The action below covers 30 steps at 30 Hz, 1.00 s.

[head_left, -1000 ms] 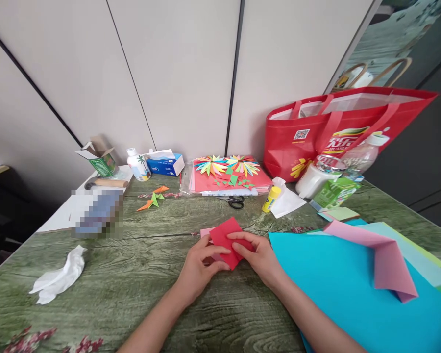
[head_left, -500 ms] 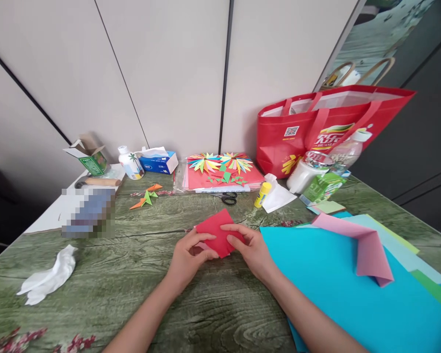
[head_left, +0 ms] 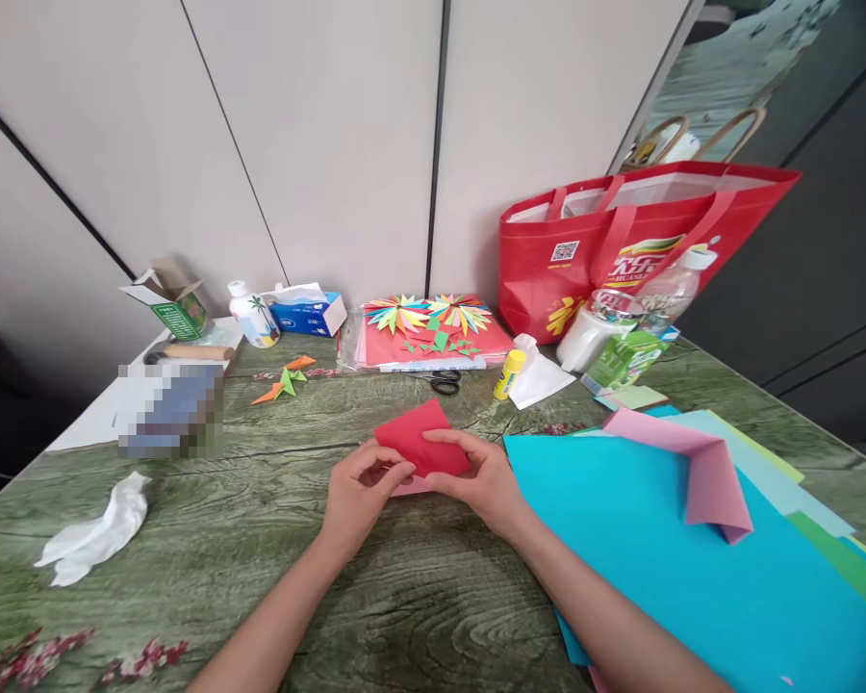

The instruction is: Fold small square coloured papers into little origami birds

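Between my hands is a folded piece of red paper (head_left: pixel 415 430), tilted above the table. My left hand (head_left: pixel 365 491) pinches its lower left edge between thumb and fingers. On the right side, my right hand (head_left: pixel 480 478) grips it with the fingers over the front face and the thumb along the bottom edge. A strip of pink paper (head_left: pixel 411 486) shows just below the red paper; whether it is joined to it I cannot tell. To the right lies a large blue sheet (head_left: pixel 592 520) with a folded pink paper strip (head_left: pixel 707 472) on top.
A yellow glue stick (head_left: pixel 509 375) stands beyond my hands, near black-handled scissors (head_left: pixel 445 382). Folded orange and green paper pieces (head_left: pixel 286 382) lie left of them. A crumpled tissue (head_left: pixel 99 534) is at the left. A red bag (head_left: pixel 541 260) stands at the back right.
The red paper has turned and tipped, its top corner now blunter. My left fingers have drawn into a tighter pinch on its lower edge, and my right thumb has moved lower. The view has shifted slightly.
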### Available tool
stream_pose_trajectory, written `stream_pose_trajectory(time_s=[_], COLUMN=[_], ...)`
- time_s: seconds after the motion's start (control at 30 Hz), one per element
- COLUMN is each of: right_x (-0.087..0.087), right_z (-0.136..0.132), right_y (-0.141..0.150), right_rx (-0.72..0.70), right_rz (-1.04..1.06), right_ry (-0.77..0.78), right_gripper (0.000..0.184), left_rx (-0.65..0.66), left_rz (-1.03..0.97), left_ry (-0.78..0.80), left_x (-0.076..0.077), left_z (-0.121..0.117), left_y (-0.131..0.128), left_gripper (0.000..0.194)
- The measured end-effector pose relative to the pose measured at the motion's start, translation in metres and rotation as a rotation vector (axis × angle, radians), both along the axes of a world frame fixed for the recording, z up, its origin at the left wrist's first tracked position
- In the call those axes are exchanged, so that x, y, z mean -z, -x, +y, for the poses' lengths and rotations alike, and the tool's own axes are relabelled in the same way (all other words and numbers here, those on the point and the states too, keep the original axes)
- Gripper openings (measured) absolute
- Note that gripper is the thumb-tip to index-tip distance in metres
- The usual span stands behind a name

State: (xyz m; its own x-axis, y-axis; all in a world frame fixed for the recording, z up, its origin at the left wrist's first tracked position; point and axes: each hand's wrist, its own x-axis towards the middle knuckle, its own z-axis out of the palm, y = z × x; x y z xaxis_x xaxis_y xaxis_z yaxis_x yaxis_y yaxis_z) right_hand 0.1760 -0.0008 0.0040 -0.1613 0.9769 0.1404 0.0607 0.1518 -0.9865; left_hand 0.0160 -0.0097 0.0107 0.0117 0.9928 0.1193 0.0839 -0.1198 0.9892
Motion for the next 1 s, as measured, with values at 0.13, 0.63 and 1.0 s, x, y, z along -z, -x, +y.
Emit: stream_pose_trajectory(time_s=[0.13,0.63,1.0], right_x=[0.001,0.014,0.013], right_z=[0.0,-0.001,-0.002], right_y=[0.002,0.005,0.009], right_rx=[0.034,0.098,0.119], right_rz=[-0.024,-0.028,-0.021], right_ry=[0.001,0.001,-0.025], right_gripper=[0.038,0.032,0.03], left_rx=[0.002,0.007,-0.017], left_rz=[-0.182,-0.326,-0.393], left_ry=[0.057,0.316,0.351], left_x=[0.0,0.005,0.006], left_z=[0.0,0.001,0.002], left_y=[-0.003,-0.002,-0.004], left_gripper=[0.043,0.03,0.029])
